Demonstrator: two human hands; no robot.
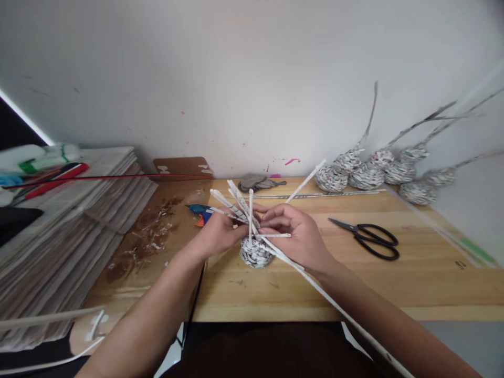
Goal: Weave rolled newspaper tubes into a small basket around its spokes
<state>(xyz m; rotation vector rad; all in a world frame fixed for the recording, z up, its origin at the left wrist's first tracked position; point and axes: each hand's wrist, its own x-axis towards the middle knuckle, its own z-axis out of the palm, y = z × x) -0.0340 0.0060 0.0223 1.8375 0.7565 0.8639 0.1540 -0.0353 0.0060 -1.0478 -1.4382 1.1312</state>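
A small round ball woven from rolled newspaper strips (pixel 255 254) rests on the wooden table in front of me. Several white paper tubes fan out from its top, and one long paper tube (pixel 334 304) slants down to the lower right beneath my right forearm. My left hand (pixel 222 231) is closed around the upright tubes on the left side. On the right, my right hand (pixel 293 231) pinches paper tubes at the neck of the ball. The fingertips of both hands are partly hidden behind the tubes.
Black-handled scissors (pixel 376 239) lie to the right. Finished woven newspaper shapes with twig stems (pixel 366 177) stand along the wall. A grey cloth (pixel 260 182) and a blue glue gun (pixel 199 210) are behind my hands. Stacked newspapers (pixel 90 210) fill the left.
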